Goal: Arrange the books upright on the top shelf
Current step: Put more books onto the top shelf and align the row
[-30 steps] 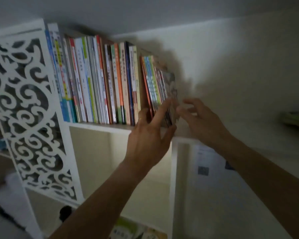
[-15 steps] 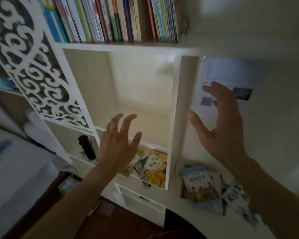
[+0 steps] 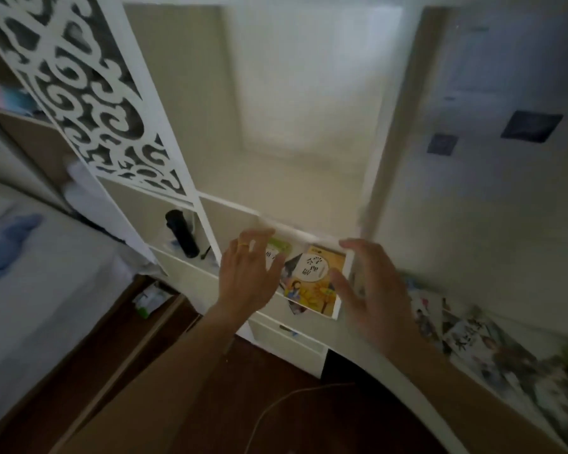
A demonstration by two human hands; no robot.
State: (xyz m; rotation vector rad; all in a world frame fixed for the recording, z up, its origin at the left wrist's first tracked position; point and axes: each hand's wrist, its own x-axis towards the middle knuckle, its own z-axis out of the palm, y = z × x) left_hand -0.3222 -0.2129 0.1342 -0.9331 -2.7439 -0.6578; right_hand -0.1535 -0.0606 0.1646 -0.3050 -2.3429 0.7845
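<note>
Hands closing on loose books in a low cubby

Books (image 3: 312, 280) lie flat and overlapping in the low compartment, probably waiting for the top shelf, which is out of view; left hand (image 3: 248, 276) and right hand (image 3: 371, 290) flank them, fingers spread and slightly curved, gripping nothing yet.

2 hands (image 3: 248, 276), 1 black bottle (image 3: 181, 234), approx 3 books (image 3: 315, 280) in cubby; desk pile uncountable.

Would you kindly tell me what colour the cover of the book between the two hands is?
Mainly orange-yellow, with a white patch bearing dark characters; the book shows only in the head view.
</note>
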